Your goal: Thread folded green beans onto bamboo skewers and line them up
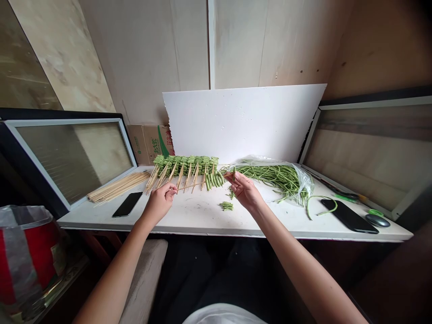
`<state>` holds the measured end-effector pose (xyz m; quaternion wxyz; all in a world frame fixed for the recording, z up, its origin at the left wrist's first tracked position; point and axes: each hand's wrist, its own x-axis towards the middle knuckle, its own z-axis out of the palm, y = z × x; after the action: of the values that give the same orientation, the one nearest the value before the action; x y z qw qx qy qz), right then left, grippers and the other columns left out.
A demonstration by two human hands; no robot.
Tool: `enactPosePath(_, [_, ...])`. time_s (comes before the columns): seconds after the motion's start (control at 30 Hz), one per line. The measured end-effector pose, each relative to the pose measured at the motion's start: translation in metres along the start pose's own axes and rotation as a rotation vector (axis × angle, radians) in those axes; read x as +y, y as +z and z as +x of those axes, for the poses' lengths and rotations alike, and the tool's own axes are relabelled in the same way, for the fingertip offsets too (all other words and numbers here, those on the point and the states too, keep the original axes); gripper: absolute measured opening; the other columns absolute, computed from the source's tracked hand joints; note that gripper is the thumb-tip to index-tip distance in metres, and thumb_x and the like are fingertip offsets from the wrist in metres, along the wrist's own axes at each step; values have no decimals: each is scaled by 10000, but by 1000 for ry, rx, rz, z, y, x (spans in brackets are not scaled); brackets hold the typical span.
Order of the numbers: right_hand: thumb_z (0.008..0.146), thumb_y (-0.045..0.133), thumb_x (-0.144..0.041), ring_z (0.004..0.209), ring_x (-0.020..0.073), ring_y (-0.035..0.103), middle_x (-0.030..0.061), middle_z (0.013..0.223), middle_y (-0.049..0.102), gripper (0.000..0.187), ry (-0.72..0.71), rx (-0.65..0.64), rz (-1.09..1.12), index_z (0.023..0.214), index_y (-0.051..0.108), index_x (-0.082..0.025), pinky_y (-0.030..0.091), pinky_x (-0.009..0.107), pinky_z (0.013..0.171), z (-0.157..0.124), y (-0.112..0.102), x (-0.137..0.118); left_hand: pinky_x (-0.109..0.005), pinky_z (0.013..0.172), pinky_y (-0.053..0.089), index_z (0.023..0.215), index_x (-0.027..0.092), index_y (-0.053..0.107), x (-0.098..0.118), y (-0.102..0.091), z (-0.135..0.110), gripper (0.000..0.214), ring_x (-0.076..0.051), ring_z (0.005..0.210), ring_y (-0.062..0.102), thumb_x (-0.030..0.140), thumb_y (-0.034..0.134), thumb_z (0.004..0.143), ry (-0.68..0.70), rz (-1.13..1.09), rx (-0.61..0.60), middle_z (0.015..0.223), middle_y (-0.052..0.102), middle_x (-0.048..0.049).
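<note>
1. Stack of loaded bean skewers (189, 161) lies on the white table (189, 213), bare stick ends toward the person: finished portion, several groups.
2. Left hand (160, 200), in front of the stack, pinches the bare end of a bamboo skewer (191, 185); fingers closed, no visible gap.
3. Same skewer, just in front of the stack's right end, carries a row of threaded green segments (215, 180). Judged part-filled.
4. Right hand (245, 190), right of the stack, pinches a bean piece (234, 173) near the skewer's tip.
5. Remaining: cut pieces (226, 206) front-right of the stack; uncut long beans (275, 175), in clear plastic (305, 181), to its right; bare bamboo sticks (116, 188) to its left. Considerable work left, by estimate.
</note>
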<state>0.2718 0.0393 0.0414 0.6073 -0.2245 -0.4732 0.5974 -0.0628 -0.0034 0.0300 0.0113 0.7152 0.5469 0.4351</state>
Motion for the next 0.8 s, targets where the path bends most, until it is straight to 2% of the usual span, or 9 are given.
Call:
enactPosePath(0.23, [775,907,-487,1332,281,655,37,1205,802,307,13,-9,3,978,796,-286,551,271,691,-1,1,0,-297,720,525,890,195,808,0,-3,0,295,-216,733,712,258,524,940,37,13,13,864,814,-63])
enactPosePath(0.6, [786,893,-476,1285,288,687,58,1184,810,276,-14,62,-8,942,800,-267,504,276,673,-1,4,9,-314,797,574,879,200,827,-2,-1,0,319,-239,835,762,181,509,892,71,62,56,917,834,-60])
enactPosePath(0.8, [764,906,-483,1268,294,696,75,1193,810,302,-29,100,-40,954,803,-273,526,313,741,0,3,12,-320,850,585,885,203,823,-6,3,-2,312,-241,868,764,167,513,883,81,52,60,940,834,-56])
